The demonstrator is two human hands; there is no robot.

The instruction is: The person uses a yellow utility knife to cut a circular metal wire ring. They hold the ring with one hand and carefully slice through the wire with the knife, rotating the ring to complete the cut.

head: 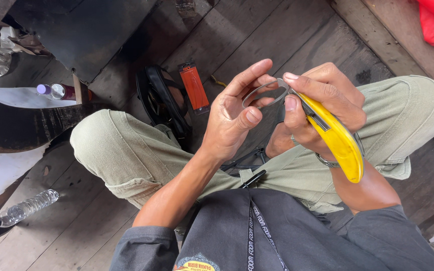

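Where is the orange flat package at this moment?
In the head view, the orange flat package lies on the wooden floor at upper centre, beside the black sandal, beyond the left hand.

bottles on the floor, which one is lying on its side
The clear plastic bottle at lower left lies flat on the planks; the purple-capped bottle farther up looks upright.

**Where things sit around you**

Your left hand [237, 115] and right hand [322, 105] meet above your knees, the metal ring [262, 93] between them. The sandal [161, 100] and flat packet [194, 86] lie on the floor [277, 35] beyond; the plastic bottle [26, 207] lies left.
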